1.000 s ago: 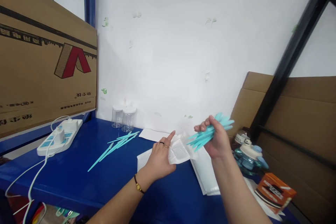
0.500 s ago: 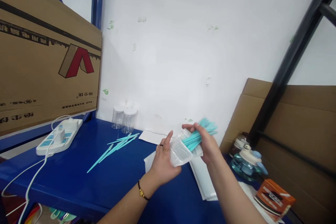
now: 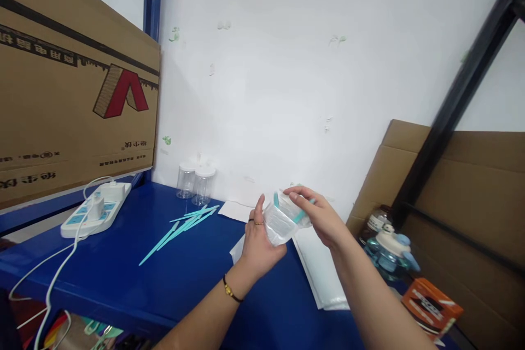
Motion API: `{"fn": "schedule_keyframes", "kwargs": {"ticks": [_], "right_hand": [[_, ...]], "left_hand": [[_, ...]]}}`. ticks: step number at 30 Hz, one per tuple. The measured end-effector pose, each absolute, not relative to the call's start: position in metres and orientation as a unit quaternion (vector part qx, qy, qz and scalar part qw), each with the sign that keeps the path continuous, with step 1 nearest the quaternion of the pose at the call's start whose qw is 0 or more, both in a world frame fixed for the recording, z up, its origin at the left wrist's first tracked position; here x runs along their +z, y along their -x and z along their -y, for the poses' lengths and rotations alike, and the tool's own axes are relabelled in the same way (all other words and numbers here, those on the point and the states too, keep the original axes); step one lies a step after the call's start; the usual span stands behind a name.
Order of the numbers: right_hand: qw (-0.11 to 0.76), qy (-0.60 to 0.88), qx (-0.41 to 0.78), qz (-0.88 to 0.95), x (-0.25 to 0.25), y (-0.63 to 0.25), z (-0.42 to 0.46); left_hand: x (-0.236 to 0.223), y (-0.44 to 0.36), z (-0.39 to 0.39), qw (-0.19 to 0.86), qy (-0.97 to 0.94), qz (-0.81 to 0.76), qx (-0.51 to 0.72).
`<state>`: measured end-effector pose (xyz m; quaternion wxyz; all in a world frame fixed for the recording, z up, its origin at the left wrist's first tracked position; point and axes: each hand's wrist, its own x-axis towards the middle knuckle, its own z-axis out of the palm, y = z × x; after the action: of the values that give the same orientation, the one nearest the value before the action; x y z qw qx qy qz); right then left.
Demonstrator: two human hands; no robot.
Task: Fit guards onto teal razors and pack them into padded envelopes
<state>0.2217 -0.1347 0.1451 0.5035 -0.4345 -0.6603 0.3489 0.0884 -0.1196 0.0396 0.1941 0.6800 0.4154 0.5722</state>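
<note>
My left hand (image 3: 260, 251) is wrapped round a white, thin plastic bag (image 3: 281, 224), its index finger pointing up. At the bag's mouth, my right hand (image 3: 320, 213) closes its fingers over the edge. Teal sticks (image 3: 303, 212) show at the opening, one close under the right fingers and one standing at the left side; the others are hidden by the bag and the hand. More thin, tapered teal sticks (image 3: 180, 231) lie loosely crossed on the blue table (image 3: 197, 284), left of my hands.
Two clear jars (image 3: 203, 186) with white lids stand by the wall. A power strip (image 3: 96, 210) with cables lies at the left. White packaging (image 3: 322, 270) lies under my right arm. At the right are a teal bottle (image 3: 389, 254), a brown jar (image 3: 375, 224) and an orange box (image 3: 430, 306).
The teal bundle that stuck out from my right hand has gone mostly into the bag. My right fingers have moved left onto the bag's mouth.
</note>
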Motion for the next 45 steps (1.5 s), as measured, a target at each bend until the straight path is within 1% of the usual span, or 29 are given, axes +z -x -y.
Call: {"fn": "schedule_keyframes", "kwargs": {"ticks": [4,8,12,14,16,17,19,21,23,25,27,29,30,33,35,37,38,39,41,43,45], "right_hand": [[0.500,0.448,0.304,0.676,0.151,-0.221,0.136],[0.499,0.469,0.233,0.690,0.153,-0.216,0.139],[0.399,0.499,0.190,0.745,0.149,-0.215,0.140],[0.399,0.495,0.154,0.756,0.152,-0.218,0.142],[0.434,0.484,0.090,0.754,0.158,-0.222,0.144],[0.437,0.479,0.066,0.758,0.162,-0.225,0.145],[0.406,0.478,0.053,0.777,0.167,-0.228,0.146],[0.381,0.475,0.073,0.790,0.168,-0.230,0.145],[0.402,0.463,0.101,0.784,0.165,-0.234,0.144],[0.425,0.431,0.143,0.783,0.160,-0.240,0.145],[0.433,0.375,0.221,0.789,0.154,-0.246,0.147],[0.431,0.309,0.307,0.790,0.149,-0.251,0.149],[0.432,0.285,0.327,0.791,0.146,-0.251,0.151],[0.414,0.267,0.303,0.816,0.133,-0.247,0.152],[0.412,0.300,0.308,0.804,0.119,-0.242,0.150],[0.430,0.358,0.334,0.758,0.102,-0.237,0.145],[0.441,0.389,0.331,0.738,0.093,-0.237,0.140],[0.443,0.412,0.319,0.730,0.085,-0.237,0.134],[0.416,0.448,0.277,0.741,0.069,-0.240,0.118],[0.358,0.478,0.225,0.769,0.055,-0.244,0.097],[0.294,0.503,0.159,0.797,0.039,-0.247,0.075]], "left_hand": [[0.040,-0.088,0.118,0.180,-0.682,-0.424,0.568],[0.044,-0.089,0.117,0.161,-0.656,-0.429,0.599],[0.049,-0.088,0.117,0.139,-0.622,-0.440,0.633],[0.052,-0.082,0.117,0.161,-0.632,-0.417,0.633],[0.054,-0.073,0.116,0.223,-0.650,-0.369,0.625],[0.055,-0.069,0.114,0.269,-0.659,-0.339,0.616],[0.057,-0.062,0.110,0.370,-0.671,-0.284,0.576],[0.058,-0.059,0.106,0.450,-0.677,-0.258,0.522],[0.058,-0.060,0.104,0.488,-0.667,-0.265,0.496],[0.058,-0.062,0.104,0.519,-0.639,-0.270,0.500],[0.058,-0.063,0.106,0.580,-0.595,-0.243,0.501],[0.057,-0.066,0.110,0.663,-0.540,-0.197,0.479],[0.056,-0.068,0.113,0.702,-0.514,-0.176,0.461],[0.047,-0.083,0.123,0.777,-0.468,-0.135,0.400],[0.038,-0.095,0.129,0.797,-0.461,-0.136,0.366],[0.029,-0.101,0.131,0.773,-0.504,-0.164,0.350],[0.025,-0.099,0.129,0.731,-0.554,-0.185,0.353],[0.021,-0.094,0.125,0.665,-0.617,-0.212,0.363],[0.014,-0.070,0.107,0.475,-0.736,-0.290,0.384],[0.011,-0.031,0.082,0.291,-0.773,-0.421,0.376],[0.011,0.017,0.058,0.179,-0.759,-0.544,0.310]]}}
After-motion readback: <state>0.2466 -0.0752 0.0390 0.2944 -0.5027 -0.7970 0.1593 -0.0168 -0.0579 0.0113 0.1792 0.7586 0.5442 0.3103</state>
